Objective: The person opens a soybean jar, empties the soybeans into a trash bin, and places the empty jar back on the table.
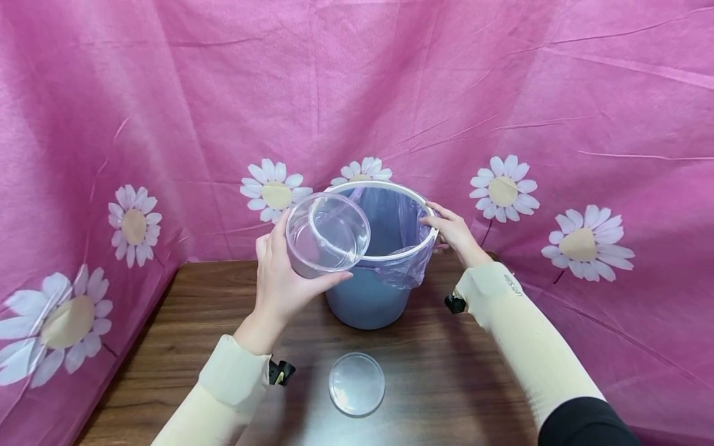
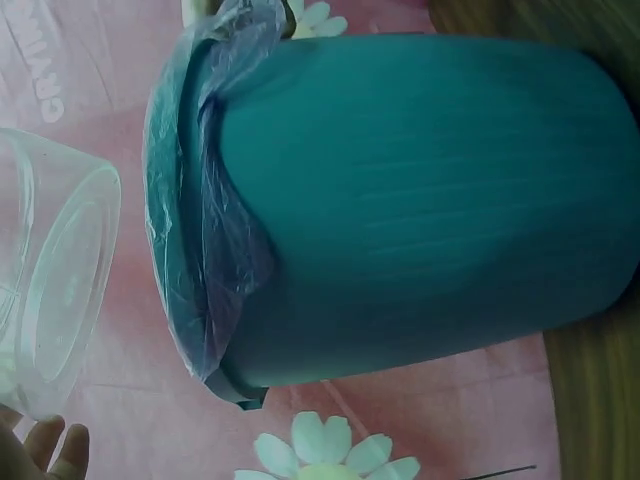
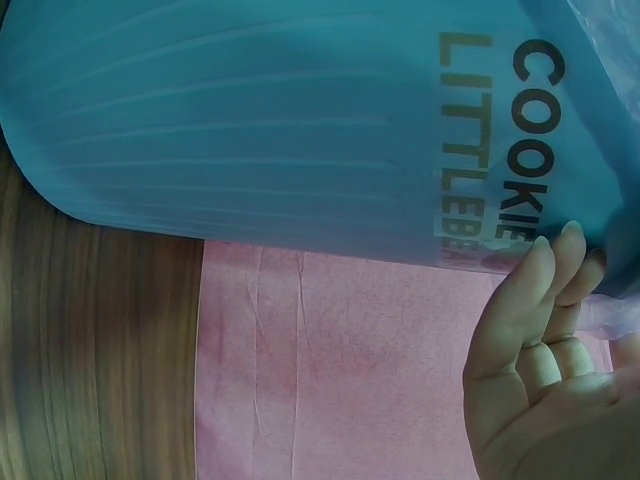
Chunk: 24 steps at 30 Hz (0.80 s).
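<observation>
In the head view my left hand [image 1: 284,279] grips a clear round plastic tub [image 1: 328,232], fingers on its left side and thumb along its lower front. The tub's wide mouth shows to the camera, and it overlaps the left part of the bin rim in this view. In the left wrist view the tub [image 2: 65,270] is beside the bin's rim end. My right hand [image 1: 453,232] holds the right side of the white rim of a blue-grey trash bin [image 1: 365,300], with fingers outside near the printed lettering in the right wrist view. A thin purple bag [image 1: 409,266] lines the bin and folds over its rim.
A clear round lid [image 1: 357,384] lies flat on the brown wooden table [image 1: 446,378], in front of the bin. Pink cloth [image 1: 223,93] with white daisies hangs behind the table and along both sides.
</observation>
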Each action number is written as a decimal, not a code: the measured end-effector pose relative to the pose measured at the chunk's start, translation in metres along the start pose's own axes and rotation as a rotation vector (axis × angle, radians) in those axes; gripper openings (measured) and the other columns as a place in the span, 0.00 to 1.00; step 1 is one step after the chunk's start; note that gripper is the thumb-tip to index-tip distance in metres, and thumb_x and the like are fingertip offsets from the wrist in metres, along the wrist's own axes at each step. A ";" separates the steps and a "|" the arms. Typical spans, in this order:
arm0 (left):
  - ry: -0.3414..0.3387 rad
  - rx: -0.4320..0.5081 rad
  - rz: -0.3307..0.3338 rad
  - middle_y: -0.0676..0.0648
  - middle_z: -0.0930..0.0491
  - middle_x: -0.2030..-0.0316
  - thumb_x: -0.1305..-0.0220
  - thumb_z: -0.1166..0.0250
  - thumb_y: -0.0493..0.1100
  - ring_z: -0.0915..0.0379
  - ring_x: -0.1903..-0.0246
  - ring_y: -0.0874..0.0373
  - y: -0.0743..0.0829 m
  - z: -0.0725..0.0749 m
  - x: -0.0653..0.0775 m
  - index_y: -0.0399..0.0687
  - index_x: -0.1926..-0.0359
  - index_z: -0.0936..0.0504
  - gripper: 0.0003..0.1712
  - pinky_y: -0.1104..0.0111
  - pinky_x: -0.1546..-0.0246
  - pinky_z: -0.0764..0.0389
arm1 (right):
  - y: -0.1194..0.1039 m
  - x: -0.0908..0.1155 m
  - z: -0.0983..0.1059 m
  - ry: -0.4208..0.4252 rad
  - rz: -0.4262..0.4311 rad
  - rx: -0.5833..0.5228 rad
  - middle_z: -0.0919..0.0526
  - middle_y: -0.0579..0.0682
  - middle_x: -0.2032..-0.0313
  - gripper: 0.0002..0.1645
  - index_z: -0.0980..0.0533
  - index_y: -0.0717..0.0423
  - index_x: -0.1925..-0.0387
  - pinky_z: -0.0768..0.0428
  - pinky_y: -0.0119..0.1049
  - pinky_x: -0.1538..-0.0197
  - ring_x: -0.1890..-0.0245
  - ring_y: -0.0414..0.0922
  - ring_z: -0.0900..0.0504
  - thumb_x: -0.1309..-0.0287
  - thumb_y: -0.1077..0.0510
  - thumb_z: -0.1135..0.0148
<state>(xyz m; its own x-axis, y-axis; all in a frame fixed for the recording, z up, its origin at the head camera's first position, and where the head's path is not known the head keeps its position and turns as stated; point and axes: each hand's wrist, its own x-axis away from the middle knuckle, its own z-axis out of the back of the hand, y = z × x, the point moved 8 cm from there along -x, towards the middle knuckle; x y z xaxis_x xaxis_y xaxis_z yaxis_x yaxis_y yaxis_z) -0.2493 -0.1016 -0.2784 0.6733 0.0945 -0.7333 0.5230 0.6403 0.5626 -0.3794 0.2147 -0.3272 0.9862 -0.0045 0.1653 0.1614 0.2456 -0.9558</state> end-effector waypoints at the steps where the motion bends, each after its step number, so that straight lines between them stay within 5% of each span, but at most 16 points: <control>1: 0.003 0.014 0.005 0.44 0.26 0.39 0.82 0.13 0.61 0.38 0.51 0.45 0.000 0.001 0.003 0.51 0.26 0.41 0.76 0.59 0.58 0.32 | 0.000 0.000 0.000 0.001 -0.002 -0.002 0.24 0.38 0.82 0.41 0.42 0.44 0.24 0.17 0.36 0.73 0.86 0.37 0.24 0.37 0.56 0.40; 12: -0.005 0.047 0.111 0.44 0.27 0.38 0.82 0.12 0.59 0.38 0.49 0.46 -0.015 0.008 0.034 0.55 0.26 0.40 0.75 0.59 0.55 0.31 | 0.013 -0.008 0.000 -0.029 -0.002 -0.143 0.26 0.38 0.84 0.42 0.44 0.41 0.24 0.23 0.32 0.80 0.87 0.36 0.26 0.36 0.56 0.39; 24: 0.004 0.079 0.195 0.47 0.29 0.35 0.80 0.12 0.52 0.39 0.50 0.49 -0.032 0.013 0.070 0.59 0.25 0.41 0.75 0.61 0.55 0.33 | 0.025 -0.023 0.001 -0.062 0.049 -0.153 0.19 0.36 0.74 0.40 0.47 0.37 0.23 0.17 0.33 0.72 0.79 0.34 0.20 0.31 0.48 0.42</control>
<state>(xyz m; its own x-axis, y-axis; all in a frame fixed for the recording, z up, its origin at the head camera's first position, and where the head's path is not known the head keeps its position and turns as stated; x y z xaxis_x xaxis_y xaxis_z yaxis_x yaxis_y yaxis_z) -0.2124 -0.1255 -0.3430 0.7634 0.2141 -0.6094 0.4225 0.5481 0.7218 -0.3979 0.2224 -0.3549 0.9897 0.0647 0.1279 0.1216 0.0932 -0.9882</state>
